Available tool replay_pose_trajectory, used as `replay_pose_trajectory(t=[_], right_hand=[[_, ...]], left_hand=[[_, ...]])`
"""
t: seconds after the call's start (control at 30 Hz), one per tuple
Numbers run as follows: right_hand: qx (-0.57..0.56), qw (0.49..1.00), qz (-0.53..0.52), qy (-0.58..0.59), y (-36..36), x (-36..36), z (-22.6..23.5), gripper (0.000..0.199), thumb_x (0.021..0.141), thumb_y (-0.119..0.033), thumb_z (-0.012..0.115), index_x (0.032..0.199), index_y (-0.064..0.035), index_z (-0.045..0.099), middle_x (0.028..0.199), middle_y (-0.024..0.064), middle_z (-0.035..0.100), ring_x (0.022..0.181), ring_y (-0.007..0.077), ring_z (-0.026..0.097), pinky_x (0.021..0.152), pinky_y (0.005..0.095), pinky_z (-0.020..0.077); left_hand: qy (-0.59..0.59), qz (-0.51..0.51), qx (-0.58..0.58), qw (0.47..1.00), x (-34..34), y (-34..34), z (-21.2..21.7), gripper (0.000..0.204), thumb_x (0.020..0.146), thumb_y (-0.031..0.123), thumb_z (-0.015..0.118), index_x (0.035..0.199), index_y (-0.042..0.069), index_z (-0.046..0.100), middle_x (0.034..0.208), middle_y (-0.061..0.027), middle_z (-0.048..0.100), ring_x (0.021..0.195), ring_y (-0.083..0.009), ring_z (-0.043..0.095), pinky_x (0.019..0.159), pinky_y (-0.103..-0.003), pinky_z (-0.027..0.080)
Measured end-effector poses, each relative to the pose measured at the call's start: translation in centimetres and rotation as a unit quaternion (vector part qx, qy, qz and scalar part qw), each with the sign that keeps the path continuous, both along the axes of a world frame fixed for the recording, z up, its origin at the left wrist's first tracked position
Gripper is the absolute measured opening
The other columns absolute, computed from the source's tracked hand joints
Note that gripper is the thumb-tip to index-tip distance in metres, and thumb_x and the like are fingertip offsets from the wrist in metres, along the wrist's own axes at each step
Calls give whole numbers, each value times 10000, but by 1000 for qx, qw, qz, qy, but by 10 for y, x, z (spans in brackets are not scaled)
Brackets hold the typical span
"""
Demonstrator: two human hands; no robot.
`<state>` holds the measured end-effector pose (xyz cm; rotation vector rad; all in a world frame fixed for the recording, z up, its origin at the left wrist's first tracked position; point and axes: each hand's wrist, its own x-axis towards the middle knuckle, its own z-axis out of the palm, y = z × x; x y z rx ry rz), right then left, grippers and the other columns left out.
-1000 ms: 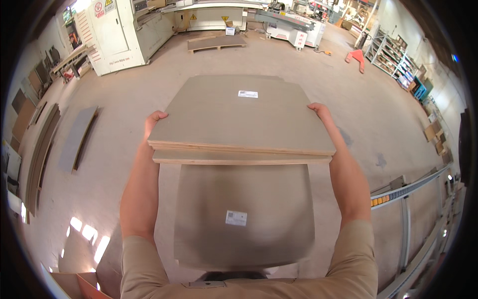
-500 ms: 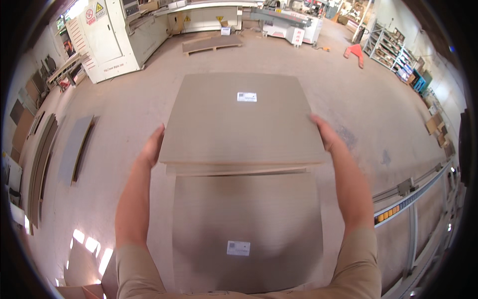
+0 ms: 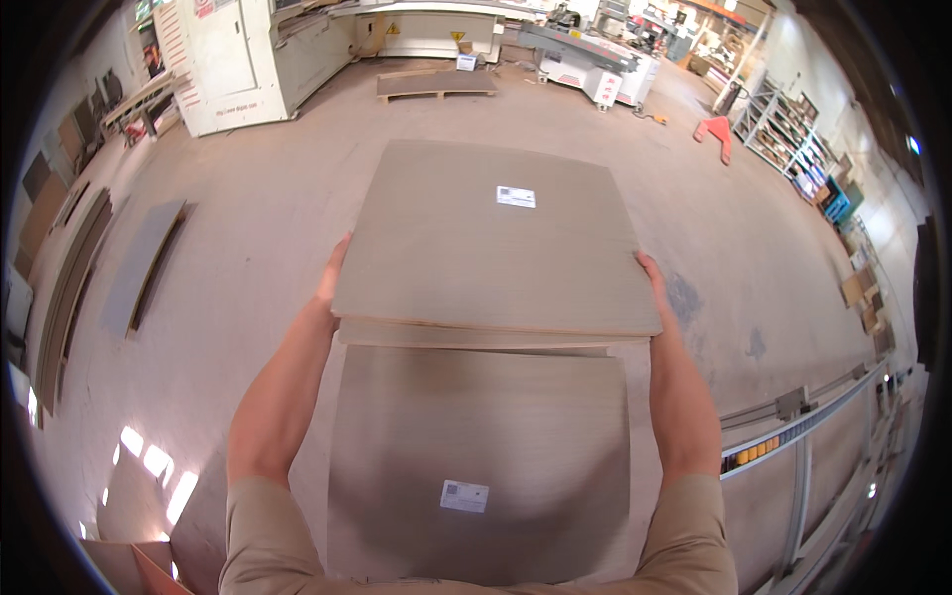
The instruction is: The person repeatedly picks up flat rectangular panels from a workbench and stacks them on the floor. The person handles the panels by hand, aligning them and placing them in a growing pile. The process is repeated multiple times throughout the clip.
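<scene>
While the person stands over a low stack of boards, the left hand (image 3: 335, 273) clasps the left edge of the held boards (image 3: 491, 238) and the right hand (image 3: 652, 273) clasps the right edge, each grip pressed against the side with fingers curled under, so the load hangs between them at about chest level. A second ago these sheets sat closer to the body and tipped more steeply, showing their near edges as a thick band; now they have swung farther out and lie flatter, and more of the bottom panel (image 3: 476, 446) shows beneath them, along with its small white label (image 3: 464, 495). That suggests the lifted sheets are coming clear of the pile rather than settling onto it, though I cannot tell how many sheets are in the grip; two edges at least show at the near side. A white sticker (image 3: 516, 196) sits on the top face. Beyond lies bare concrete floor (image 3: 248, 228), with dark panels (image 3: 149, 263) lying at far left, a pallet (image 3: 436, 84) at the far end, pale machinery (image 3: 248, 59) behind it, and a metal rail (image 3: 813, 407) running along the right.
</scene>
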<state>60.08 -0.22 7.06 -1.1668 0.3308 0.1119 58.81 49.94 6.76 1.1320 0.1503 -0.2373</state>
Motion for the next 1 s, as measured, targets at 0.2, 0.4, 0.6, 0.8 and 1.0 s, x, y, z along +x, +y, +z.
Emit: replay_pose_trajectory(t=[0.2, 0.4, 0.6, 0.8, 1.0], right_hand=[[29, 997, 63, -45, 4, -4, 5, 533, 908, -449, 553, 1227, -23, 585, 1128, 122, 648, 994, 252, 620, 860, 385, 502], [-275, 961, 37, -2, -10, -18, 23, 662, 926, -498, 526, 1379, -17, 486, 1380, 168, 523, 1252, 280, 496, 1045, 363, 391], [-617, 743, -73, -248, -46, -178, 17, 599, 947, -185, 524, 1480, -15, 312, 1515, 218, 339, 1413, 368, 301, 1155, 415, 248], [-751, 647, -80, -103, 35, -526, -18, 483, 769, 23, 556, 1251, 6, 572, 1309, 227, 563, 1228, 414, 512, 1062, 484, 375], [-626, 748, -218, -32, 120, -671, -5, 279, 866, -23, 517, 1111, 14, 644, 1240, 222, 616, 1122, 351, 610, 962, 406, 480]], left_hand=[[-11, -42, 12, 999, -1, 1, -8, 834, 929, 694, 339, 1502, 88, 327, 1536, -140, 337, 1382, -288, 351, 1123, -421, 301], [-43, -70, 231, 969, 17, 19, -26, 811, 971, 662, 240, 1517, 63, 271, 1571, -167, 253, 1443, -312, 251, 1171, -389, 219], [-248, 300, 399, 830, -12, 29, 17, 650, 1002, 406, 434, 1450, -49, 313, 1470, -275, 360, 1382, -384, 330, 1152, -436, 258], [-428, 64, 588, 683, -112, -39, 39, 720, 868, 256, 626, 1431, -53, 299, 1446, -288, 360, 1362, -437, 328, 1137, -474, 281], [-520, -87, 606, 595, -175, -96, 10, 744, 838, 280, 638, 1432, -34, 317, 1454, -242, 373, 1411, -385, 281, 1157, -496, 238]])
